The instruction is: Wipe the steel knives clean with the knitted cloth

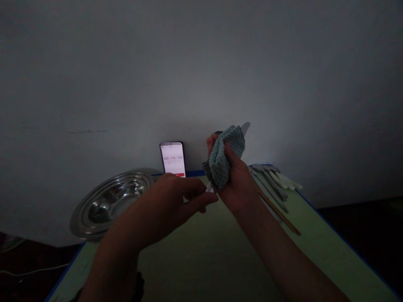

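Note:
My right hand (239, 182) is closed around a folded pale green, textured cloth (227, 153). The cloth wraps a table knife, whose rounded metal blade tip (246, 128) sticks out at the upper right. Between the thumb and fingers of my left hand (179, 195) is the knife's other end, a shiny bit of which shows just below the cloth. The middle of the knife is hidden. Both hands are raised over the table, close together.
A shiny metal basin (121, 205) stands at the table's left. Against the wall leans a phone (172, 157) with a running timer. Several utensils (273, 184) and wooden chopsticks (280, 214) lie at the right. The green table (201, 256) has blue edges.

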`<state>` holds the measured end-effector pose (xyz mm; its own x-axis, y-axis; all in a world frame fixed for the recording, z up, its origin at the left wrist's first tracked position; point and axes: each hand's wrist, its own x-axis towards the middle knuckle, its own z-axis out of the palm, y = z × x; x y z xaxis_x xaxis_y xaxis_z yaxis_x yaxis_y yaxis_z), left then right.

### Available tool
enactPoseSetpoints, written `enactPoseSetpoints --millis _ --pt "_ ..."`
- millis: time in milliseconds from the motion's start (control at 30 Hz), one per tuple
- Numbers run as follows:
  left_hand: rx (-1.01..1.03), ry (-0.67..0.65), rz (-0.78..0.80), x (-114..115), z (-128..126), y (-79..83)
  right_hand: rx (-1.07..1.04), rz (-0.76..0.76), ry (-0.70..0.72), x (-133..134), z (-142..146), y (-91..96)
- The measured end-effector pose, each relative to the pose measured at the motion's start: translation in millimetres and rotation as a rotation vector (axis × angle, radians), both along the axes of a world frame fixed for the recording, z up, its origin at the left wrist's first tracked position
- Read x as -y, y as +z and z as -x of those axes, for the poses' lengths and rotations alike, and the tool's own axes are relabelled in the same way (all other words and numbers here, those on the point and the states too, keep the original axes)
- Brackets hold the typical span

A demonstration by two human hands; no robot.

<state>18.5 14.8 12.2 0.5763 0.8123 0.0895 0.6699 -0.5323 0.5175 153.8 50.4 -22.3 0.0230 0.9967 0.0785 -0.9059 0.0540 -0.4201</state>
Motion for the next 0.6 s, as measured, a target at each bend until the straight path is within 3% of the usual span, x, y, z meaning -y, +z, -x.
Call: enactPoseSetpoints --millis 400,600 --pt "0.233 0.0 0.283 -5.4 3.8 -10.7 0.058 -0.044 -0.044 0.5 4.1 -3.2" --pt "0.313 0.078 0.254 -11.1 -2.5 -13.1 0.1 -0.04 -0.015 8.1 8.9 3.3"
